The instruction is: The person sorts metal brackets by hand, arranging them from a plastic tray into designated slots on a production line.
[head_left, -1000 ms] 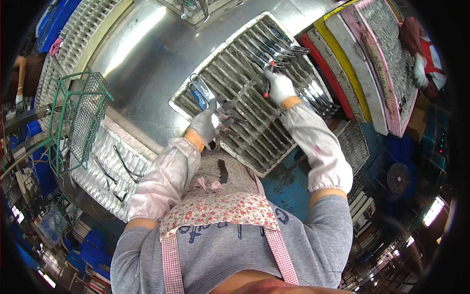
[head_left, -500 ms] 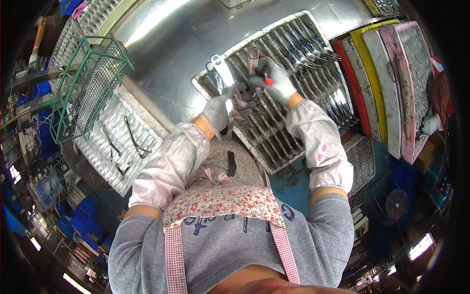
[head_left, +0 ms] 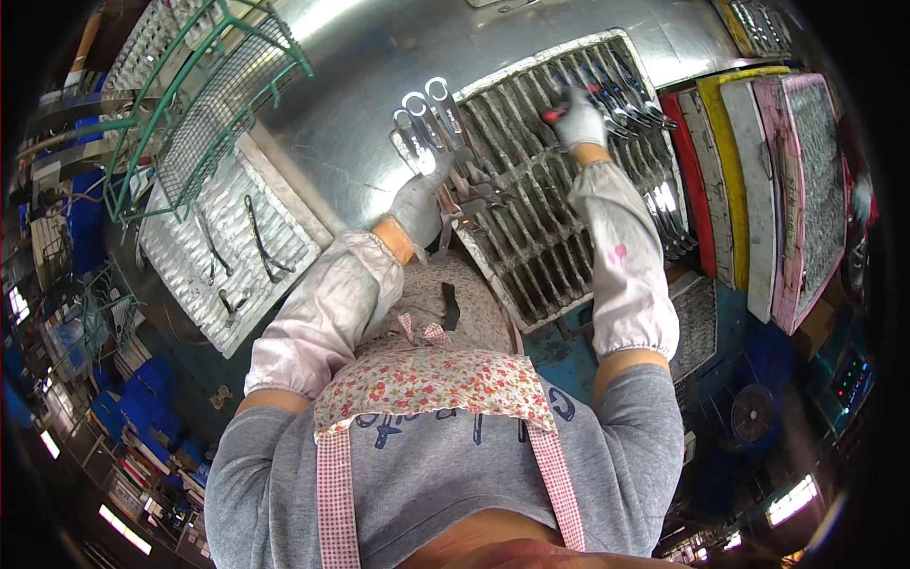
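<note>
My left hand [head_left: 420, 204], in a grey-white glove, is closed round a fan of three combination wrenches [head_left: 427, 142]. Their ring ends point away from me, and the open jaws stick out below near the slotted tray. My gloved right hand [head_left: 580, 123] is over the far right part of the tray [head_left: 550, 223], closed on a slim tool with red ends [head_left: 552, 116]; its middle is hidden by the fingers. Beside that hand, a row of shiny wrenches [head_left: 630, 104] lies in the tray's slots. I cannot tell whether the fingers touch them.
More wrenches [head_left: 668, 223] lie along the tray's right side. Several coloured trays [head_left: 725, 171] stand on edge to the right. On the left are a green wire basket [head_left: 213, 133] and a pale ridged tray [head_left: 213, 256] holding dark tools. A metal tabletop [head_left: 360, 76] extends behind.
My right hand has moved away from the wrenches in my left hand, rightward to the row in the tray. The wrench it was handling is now in my left hand's fan.
</note>
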`<state>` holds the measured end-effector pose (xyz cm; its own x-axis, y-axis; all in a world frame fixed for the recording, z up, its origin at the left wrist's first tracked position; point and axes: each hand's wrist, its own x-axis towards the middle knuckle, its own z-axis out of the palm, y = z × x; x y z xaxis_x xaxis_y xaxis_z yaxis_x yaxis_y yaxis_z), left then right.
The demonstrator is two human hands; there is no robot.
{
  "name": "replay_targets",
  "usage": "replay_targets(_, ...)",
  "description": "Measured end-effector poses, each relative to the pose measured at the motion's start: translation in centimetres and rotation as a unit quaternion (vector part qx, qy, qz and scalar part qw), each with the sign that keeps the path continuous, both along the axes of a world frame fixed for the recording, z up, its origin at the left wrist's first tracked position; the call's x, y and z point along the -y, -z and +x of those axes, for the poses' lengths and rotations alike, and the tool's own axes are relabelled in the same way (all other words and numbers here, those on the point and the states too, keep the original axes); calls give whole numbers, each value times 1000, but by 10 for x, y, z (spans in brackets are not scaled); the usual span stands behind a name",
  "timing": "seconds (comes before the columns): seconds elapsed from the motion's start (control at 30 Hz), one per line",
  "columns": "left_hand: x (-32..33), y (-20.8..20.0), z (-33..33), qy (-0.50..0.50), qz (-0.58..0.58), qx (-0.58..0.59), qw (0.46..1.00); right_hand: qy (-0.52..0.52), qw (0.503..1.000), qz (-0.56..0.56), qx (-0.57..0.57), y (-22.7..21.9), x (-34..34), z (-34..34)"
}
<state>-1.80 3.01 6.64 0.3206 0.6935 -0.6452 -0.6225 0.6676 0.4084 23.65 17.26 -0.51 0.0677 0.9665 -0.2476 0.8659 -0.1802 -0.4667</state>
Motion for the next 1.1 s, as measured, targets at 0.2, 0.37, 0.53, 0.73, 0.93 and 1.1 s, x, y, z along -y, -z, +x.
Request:
replay_targets(0.2, 1, -37, -23, -23, 23, -18, 999, -54, 967, -16, 250, 37, 4, 72)
replay_targets(0.37, -1, -68, -42, -54, 11, 44, 998, -97, 987, 47, 117, 5, 10, 86)
replay_targets(0.53, 5, -82, -55, -96, 32, 119, 988, 24, 958, 49, -281, -82, 62, 33)
replay_targets(0.73, 3, -37, -90, -200, -29, 474, 857, -30, 862, -103, -495, -149, 105, -30)
replay_targets(0.93, 24, -107, -81, 43, 207, 167, 963, -69, 803, -83, -587, -173, 121, -55)
replay_targets(1.1, 50, -120, -63, -60, 250, -139, 956, -92, 901, 117, -408, -188, 136, -63)
